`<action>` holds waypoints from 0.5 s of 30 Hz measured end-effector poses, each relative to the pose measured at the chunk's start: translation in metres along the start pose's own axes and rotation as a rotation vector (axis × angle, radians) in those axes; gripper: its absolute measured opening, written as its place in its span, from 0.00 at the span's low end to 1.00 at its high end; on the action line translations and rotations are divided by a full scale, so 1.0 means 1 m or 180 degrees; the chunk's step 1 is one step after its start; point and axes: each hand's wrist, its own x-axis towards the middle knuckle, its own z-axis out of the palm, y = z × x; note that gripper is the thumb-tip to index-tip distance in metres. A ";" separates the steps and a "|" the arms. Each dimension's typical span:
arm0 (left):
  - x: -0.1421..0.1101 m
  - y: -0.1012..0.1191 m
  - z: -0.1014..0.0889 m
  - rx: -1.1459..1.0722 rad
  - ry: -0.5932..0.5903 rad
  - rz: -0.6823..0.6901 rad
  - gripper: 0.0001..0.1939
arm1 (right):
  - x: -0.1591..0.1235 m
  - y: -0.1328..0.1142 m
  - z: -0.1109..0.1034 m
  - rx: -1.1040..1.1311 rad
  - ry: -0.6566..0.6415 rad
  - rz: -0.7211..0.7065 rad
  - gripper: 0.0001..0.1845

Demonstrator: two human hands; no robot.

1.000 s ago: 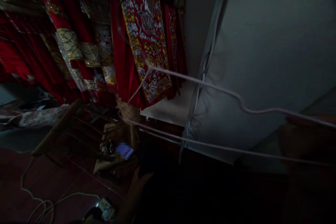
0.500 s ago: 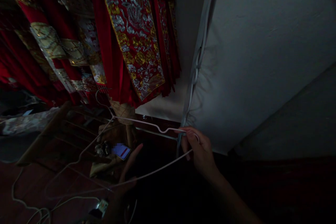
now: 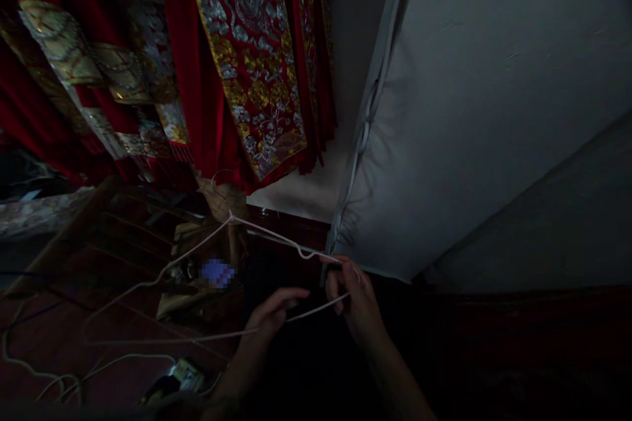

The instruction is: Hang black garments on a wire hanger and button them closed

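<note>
A thin pinkish-white wire clothes hanger (image 3: pixel 197 242) is stretched out in front of me, its hook towards the costumes and its long bar nearest me. My right hand (image 3: pixel 356 296) is closed around the hanger's right corner, with the thumb and fingers pinching the wire. Partway along the bar, my left hand (image 3: pixel 269 317) is wrapped loosely about the wire, its index finger reaching towards the right hand. Part of the bar is hidden behind that hand. The hanger's left corner sticks out free over the floor.
Red embroidered costumes (image 3: pixel 251 72) hang at the upper left. Below them stand a wooden chair (image 3: pixel 170 306) with a lit phone (image 3: pixel 217 273) on it and a woven basket (image 3: pixel 222 194). A power strip (image 3: pixel 187 375) and cables (image 3: pixel 54 378) lie on the floor. A pale wall (image 3: pixel 494 112) rises at right.
My left hand has come up and right, onto the hanger's bar, closer to the right hand. The hanger has turned slightly, and its hook has shifted right. The view has moved a little.
</note>
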 end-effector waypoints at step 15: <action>-0.010 0.026 0.001 0.0225 -0.0267 0.0082 0.25 | -0.010 0.003 0.044 -0.0068 -0.0504 0.0012 0.34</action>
